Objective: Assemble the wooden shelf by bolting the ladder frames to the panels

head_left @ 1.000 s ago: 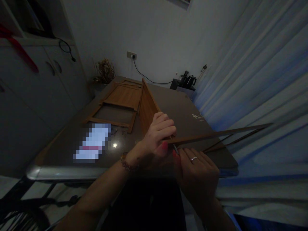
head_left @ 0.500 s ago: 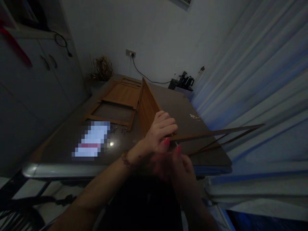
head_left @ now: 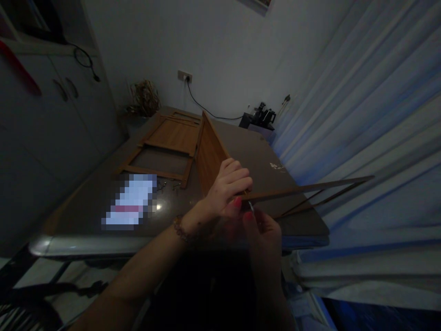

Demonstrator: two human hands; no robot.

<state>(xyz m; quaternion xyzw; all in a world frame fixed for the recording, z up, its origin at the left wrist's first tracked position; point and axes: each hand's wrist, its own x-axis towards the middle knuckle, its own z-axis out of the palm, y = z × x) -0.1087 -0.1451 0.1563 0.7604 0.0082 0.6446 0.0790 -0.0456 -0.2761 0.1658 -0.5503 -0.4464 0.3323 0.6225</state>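
Observation:
My left hand (head_left: 227,188) is closed over the near top corner of an upright wooden panel (head_left: 208,158), where a long thin wooden rail (head_left: 310,188) meets it and runs off to the right. My right hand (head_left: 263,230) sits just below that corner, fingers pinched on a small metal piece (head_left: 251,207), a screw or thin tool, pointed up at the joint. A flat wooden frame (head_left: 165,147) lies on the dark table (head_left: 89,202) behind the panel. The room is dim.
A white booklet (head_left: 131,204) and a few small metal fittings (head_left: 168,185) lie left of the panel. Cabinets stand at left, a wall socket with cable at the back, small appliances at the far table corner, curtains at right.
My right hand dropped and blurred half a second ago, then came back up to the joint with the metal piece. The view shifted slightly. My left hand stayed on the corner.

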